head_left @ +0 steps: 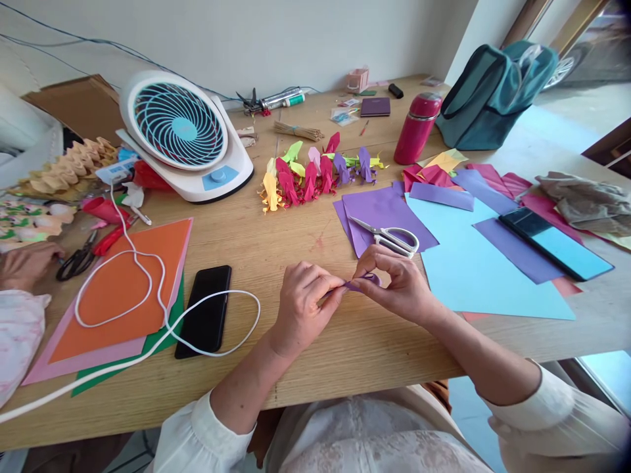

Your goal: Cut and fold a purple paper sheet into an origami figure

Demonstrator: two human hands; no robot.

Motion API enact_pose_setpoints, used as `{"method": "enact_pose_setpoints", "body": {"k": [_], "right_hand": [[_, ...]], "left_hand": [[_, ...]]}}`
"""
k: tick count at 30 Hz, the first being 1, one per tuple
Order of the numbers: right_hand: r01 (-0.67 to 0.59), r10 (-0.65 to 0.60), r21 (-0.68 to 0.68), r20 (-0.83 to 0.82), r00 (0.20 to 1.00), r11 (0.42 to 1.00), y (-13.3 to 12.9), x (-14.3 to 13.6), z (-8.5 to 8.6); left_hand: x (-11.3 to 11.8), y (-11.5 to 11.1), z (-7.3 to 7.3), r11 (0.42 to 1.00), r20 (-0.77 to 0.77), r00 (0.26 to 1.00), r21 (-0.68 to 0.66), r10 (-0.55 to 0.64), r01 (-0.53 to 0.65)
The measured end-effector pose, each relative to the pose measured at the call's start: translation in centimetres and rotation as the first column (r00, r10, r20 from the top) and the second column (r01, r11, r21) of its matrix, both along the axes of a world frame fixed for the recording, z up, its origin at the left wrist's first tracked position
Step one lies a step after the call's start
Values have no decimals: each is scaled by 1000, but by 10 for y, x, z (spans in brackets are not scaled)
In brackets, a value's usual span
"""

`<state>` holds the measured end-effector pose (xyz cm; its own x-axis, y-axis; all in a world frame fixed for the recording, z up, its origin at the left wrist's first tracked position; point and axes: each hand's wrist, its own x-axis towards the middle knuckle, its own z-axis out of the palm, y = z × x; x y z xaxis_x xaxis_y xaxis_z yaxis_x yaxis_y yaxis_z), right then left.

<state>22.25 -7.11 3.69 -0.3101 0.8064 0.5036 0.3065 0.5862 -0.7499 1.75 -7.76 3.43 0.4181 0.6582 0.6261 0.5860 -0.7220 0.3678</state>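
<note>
Between my two hands, just above the table's front part, is a small folded piece of purple paper (371,280). My left hand (306,299) pinches its left end between thumb and finger. On the other side, my right hand (394,282) grips the same piece with thumb and forefinger, and a loop of purple shows between them. White-handled scissors (394,240) lie partly open on purple sheets (389,207) just beyond my right hand. Small folded paper figures (310,180) in red, yellow, green and purple stand in a cluster farther back.
A white fan (217,157) stands at the back left. Nearer are orange paper (118,289), a white cable (259,315) and a black phone (204,315). On the right are blue paper (473,263), another phone (557,243), a red flask (417,131) and a teal bag (478,105). Another person's hand (29,263) rests far left.
</note>
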Motion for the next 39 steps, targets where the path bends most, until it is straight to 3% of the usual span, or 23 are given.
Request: {"method": "enact_pose_setpoints", "body": {"k": [14,29,39], "right_hand": [[-24,21,-66,-57,998,998,1,3,0],[-80,79,14,21,997,997,-1,0,-3],[-95,95,20,3,996,995,2,3,0]], "left_hand": [[1,-1,1,989,151,988,-146,30,-8],[1,-2,0,1000,63,998,6,6,-6],[-1,-3,-1,994,156,983,-35,-98,105]]}}
